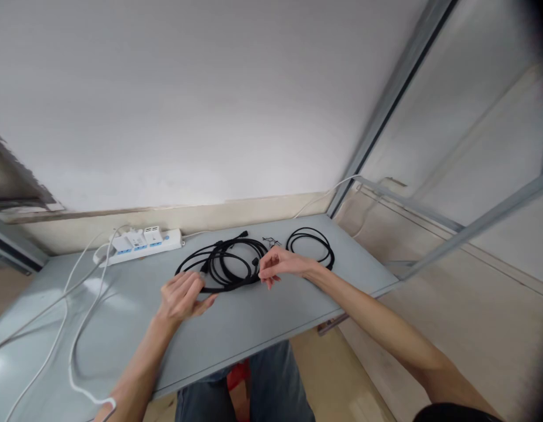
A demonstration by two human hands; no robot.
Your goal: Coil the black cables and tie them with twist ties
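A loosely coiled black cable [229,264] lies on the grey table [253,328] in front of me. My left hand [183,296] is closed on the coil's near left edge, fingers curled over the cable. My right hand [277,264] pinches the same cable at the coil's right side, fingertips pressed together. A second, smaller black cable coil [310,246] lies just right of my right hand, untouched. A few small twist ties [271,241] lie behind the hand.
A white power strip [142,243] with white chargers plugged in sits at the back left by the wall. White cables [73,328] trail over the table's left part. A metal frame post [385,105] rises at the back right corner. My knees show under the near edge.
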